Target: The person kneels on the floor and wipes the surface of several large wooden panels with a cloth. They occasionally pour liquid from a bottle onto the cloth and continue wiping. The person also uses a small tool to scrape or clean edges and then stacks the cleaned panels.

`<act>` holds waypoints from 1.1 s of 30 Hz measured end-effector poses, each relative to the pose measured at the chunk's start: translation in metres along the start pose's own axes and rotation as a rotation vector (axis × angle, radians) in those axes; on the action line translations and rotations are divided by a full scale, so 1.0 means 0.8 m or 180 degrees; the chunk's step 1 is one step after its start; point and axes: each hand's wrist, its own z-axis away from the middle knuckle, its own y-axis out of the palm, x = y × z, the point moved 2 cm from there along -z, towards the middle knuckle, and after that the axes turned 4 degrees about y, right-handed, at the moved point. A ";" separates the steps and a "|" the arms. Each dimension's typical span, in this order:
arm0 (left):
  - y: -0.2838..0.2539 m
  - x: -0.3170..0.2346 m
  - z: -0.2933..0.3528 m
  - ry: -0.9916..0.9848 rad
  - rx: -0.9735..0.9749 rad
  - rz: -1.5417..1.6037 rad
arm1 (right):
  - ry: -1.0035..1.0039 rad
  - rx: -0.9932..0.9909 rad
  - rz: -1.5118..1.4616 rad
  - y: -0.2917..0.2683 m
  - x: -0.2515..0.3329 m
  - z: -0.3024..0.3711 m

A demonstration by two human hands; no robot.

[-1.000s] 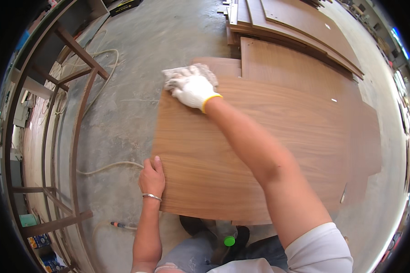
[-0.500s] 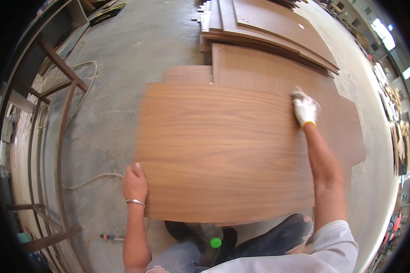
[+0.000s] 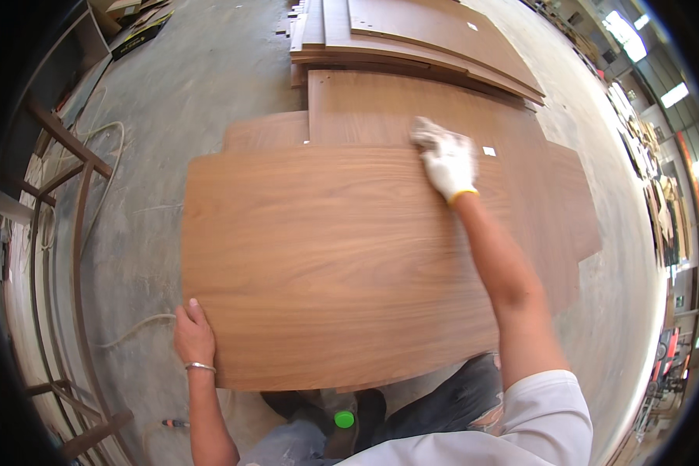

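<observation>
A wood-grain panel (image 3: 326, 264) lies flat in front of me, over other brown boards. My left hand (image 3: 194, 335), bare with a bracelet at the wrist, grips the panel's left edge near its front corner, thumb on top. In a white glove with a yellow cuff, my right hand (image 3: 452, 163) is at the panel's far edge, right of the middle. Its fingers are closed on a crumpled greyish-white rag (image 3: 426, 133), smeared by motion. A small white sticker (image 3: 488, 151) shows on the board just right of the glove.
Beyond the panel lies a stack of brown boards (image 3: 435, 46). A metal frame (image 3: 76, 256) stands at the left, with a pale hose (image 3: 116, 167) on the concrete floor (image 3: 186, 78) beside it. A bottle with a green cap (image 3: 343, 419) is between my legs.
My right hand has moved left from the panel's right edge along its far side with the rag. My left hand keeps its hold on the left edge. The whole view has shifted.
</observation>
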 end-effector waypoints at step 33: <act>0.015 0.093 0.029 0.0053 0.0141 0.1215 | 0.2596 0.0317 0.0036 -0.199 -0.099 0.416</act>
